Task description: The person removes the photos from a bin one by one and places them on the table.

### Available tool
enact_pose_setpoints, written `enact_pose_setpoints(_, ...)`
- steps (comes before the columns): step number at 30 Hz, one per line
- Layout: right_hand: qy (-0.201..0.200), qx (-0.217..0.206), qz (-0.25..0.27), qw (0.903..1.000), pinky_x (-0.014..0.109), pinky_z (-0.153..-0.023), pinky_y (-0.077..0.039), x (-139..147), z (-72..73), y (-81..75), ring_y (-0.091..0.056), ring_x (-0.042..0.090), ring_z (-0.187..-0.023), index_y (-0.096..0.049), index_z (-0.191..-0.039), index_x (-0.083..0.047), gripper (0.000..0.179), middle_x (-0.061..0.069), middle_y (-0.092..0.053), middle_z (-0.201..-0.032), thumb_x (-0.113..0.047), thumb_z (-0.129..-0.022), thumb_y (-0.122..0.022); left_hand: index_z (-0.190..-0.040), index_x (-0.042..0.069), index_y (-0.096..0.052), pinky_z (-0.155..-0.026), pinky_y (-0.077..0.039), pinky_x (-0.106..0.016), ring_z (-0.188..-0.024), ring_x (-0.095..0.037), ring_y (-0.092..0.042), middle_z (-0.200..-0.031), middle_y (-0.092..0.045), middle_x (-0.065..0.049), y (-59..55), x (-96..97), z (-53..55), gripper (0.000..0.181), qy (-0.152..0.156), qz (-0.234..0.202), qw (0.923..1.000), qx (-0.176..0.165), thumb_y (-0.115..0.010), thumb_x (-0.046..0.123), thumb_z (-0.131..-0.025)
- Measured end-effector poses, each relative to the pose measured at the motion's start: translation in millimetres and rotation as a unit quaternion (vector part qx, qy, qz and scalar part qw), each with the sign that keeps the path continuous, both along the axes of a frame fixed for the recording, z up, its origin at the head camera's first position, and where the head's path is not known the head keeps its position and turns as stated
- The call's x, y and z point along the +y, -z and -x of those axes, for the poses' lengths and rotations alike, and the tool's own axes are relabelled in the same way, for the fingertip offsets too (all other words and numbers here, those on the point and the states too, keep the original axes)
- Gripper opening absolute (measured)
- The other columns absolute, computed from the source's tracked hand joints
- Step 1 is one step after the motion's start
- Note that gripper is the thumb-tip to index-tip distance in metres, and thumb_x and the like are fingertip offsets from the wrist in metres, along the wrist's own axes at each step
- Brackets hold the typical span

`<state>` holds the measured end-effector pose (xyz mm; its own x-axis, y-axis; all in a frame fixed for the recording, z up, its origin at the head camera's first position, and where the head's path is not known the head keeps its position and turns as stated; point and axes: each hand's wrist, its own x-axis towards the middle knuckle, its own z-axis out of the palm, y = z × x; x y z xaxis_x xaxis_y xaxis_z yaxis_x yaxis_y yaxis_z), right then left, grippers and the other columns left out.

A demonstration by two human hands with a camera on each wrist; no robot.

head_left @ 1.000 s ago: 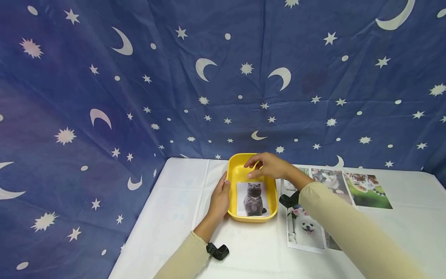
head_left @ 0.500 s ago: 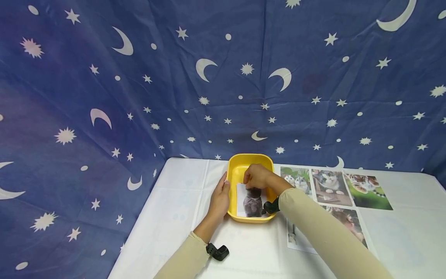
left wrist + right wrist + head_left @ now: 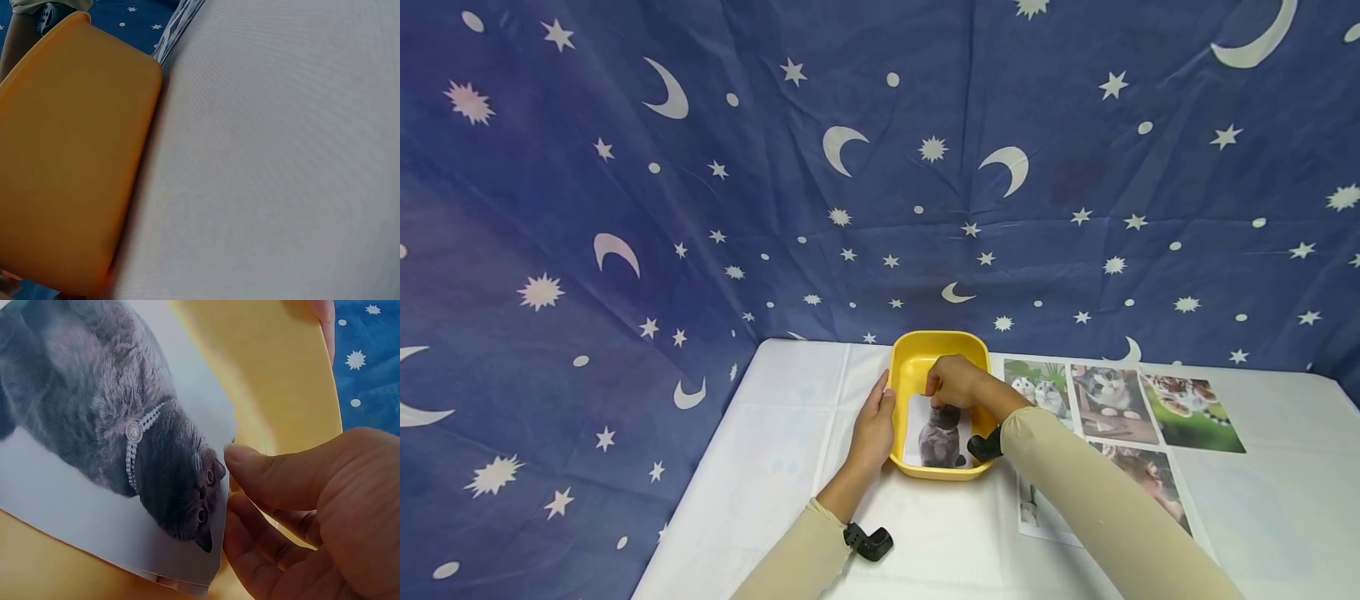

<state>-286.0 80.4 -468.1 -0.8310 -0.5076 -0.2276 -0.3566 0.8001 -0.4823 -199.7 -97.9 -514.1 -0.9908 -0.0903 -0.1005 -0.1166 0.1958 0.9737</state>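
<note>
A yellow plastic tray stands on the white tabletop, and a photo print of a grey cat lies inside it. My left hand holds the tray's left side, thumb at the rim and fingers along the outer wall. My right hand reaches into the tray and pinches the print's far edge. In the right wrist view, the thumb lies on that edge with the fingers under it. Another paper edge shows beneath the cat print. The tray's outer wall fills the left of the left wrist view.
Several animal prints lie right of the tray: hamsters, a cat with paws up, tiger cubs and one partly under the right sleeve. A blue curtain with moons and stars hangs behind and left of the table.
My right hand has come down from above the tray to the cat print, its spread fingers closing on the far edge. The print has shifted slightly left. My left hand has stayed put.
</note>
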Motion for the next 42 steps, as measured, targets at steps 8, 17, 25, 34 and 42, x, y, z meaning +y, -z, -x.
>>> enact_pose_setpoints(8, 0.005, -0.025, 0.013, 0.9996, 0.024, -0.071, -0.054, -0.9, -0.8, -3.8, -0.058, 0.014, -0.074, -0.078, -0.093, -0.01, 0.015, -0.002, -0.07, -0.079, -0.018, -0.083, -0.086, -0.159, 0.027, -0.04, -0.126, -0.027, -0.051, -0.151, -0.029, -0.036, -0.162, -0.043, -0.001, -1.3, -0.6, 1.2, 0.049, 0.002, 0.007, 1.0, 0.004, -0.041, 0.036, -0.11)
enact_pose_setpoints(17, -0.026, -0.08, 0.107, 0.9907, 0.036, -0.066, -0.06, 6.2, -17.8, -25.1, -0.061, 0.018, -0.081, -0.073, -0.104, -0.009, 0.021, 0.002, -0.069, -0.095, -0.015, -0.086, -0.083, -0.159, 0.027, -0.039, -0.125, -0.027, -0.052, -0.15, -0.03, -0.036, -0.161, -0.044, -0.003, -3.2, -0.8, 0.2, 0.049, 0.002, 0.008, 1.0, -0.004, -0.041, 0.036, -0.11)
enact_pose_setpoints(25, -0.032, 0.014, 0.108, 0.9935, 0.052, -0.111, -0.048, 17.1, -53.9, -29.3, -0.061, 0.029, -0.127, -0.066, -0.136, -0.014, 0.044, 0.004, -0.068, -0.135, -0.004, -0.094, -0.071, -0.16, 0.025, -0.037, -0.126, -0.026, -0.051, -0.152, -0.03, -0.035, -0.162, -0.042, -0.004, -2.7, -1.4, -0.6, 0.05, 0.008, 0.001, 1.0, -0.002, -0.039, 0.035, -0.111)
enact_pose_setpoints(34, 0.015, 0.107, 0.159, 0.9813, 0.032, -0.071, -0.059, 37.3, -80.8, -23.9, -0.069, 0.022, -0.082, -0.041, -0.151, -0.019, 0.071, 0.013, -0.071, -0.105, 0.001, -0.091, -0.073, -0.159, 0.027, -0.039, -0.124, -0.029, -0.053, -0.15, -0.031, -0.037, -0.161, -0.043, -0.004, -0.8, -1.0, 0.0, 0.049, 0.001, -0.001, 1.0, -0.007, -0.04, 0.035, -0.111)
enact_pose_setpoints(42, 0.158, 0.096, 0.285, 0.9406, 0.033, -0.062, -0.062, 163.1, -102.5, -54.7, -0.074, 0.022, -0.097, -0.039, -0.152, -0.017, 0.069, 0.023, -0.057, -0.121, -0.003, -0.094, -0.072, -0.16, 0.03, -0.037, -0.127, -0.023, -0.053, -0.154, -0.03, -0.03, -0.164, -0.039, -0.001, -1.5, -0.8, 0.2, 0.05, -0.001, 0.005, 0.9999, -0.014, -0.039, 0.038, -0.111)
